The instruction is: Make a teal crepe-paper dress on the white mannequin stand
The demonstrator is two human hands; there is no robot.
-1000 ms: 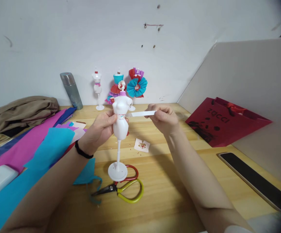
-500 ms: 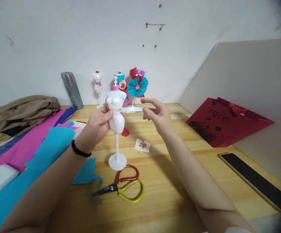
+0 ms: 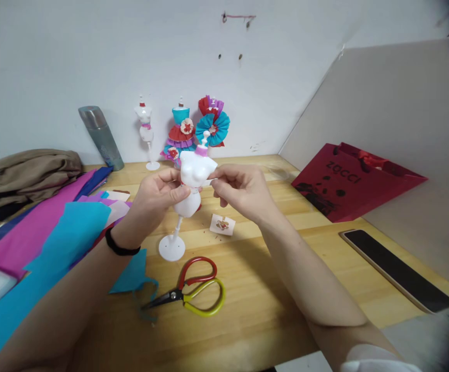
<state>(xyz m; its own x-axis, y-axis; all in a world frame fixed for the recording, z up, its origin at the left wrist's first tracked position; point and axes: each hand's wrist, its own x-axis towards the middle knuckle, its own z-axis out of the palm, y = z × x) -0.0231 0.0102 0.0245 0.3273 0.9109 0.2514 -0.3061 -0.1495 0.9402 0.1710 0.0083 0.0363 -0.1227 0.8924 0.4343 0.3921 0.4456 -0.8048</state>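
A small white mannequin (image 3: 195, 168) on a round-footed stand leans to the right, with a pink band at its neck. My left hand (image 3: 158, 194) is closed around its waist, the thumb pressed on the front. At the waist's right side, my right hand (image 3: 240, 191) pinches a narrow white strip (image 3: 207, 183) between thumb and fingers. Part of the strip is hidden by the fingers and the mannequin. In front of the stand lie scissors (image 3: 185, 289) with one red and one yellow handle, beside a blue paper scrap (image 3: 131, 274).
Three more mannequins stand by the wall, one nearly plain (image 3: 145, 129), two dressed in coloured paper (image 3: 181, 129). A flask (image 3: 102, 137), brown cloth (image 3: 26, 173) and coloured sheets (image 3: 69, 227) lie left. A printed card (image 3: 222, 225), red bag (image 3: 356, 181) and phone (image 3: 395, 268) are right.
My right hand has moved in to the mannequin's waist, its fingers now closed on the strip. The mannequin has gone from upright to tilted right. The view has shifted slightly.
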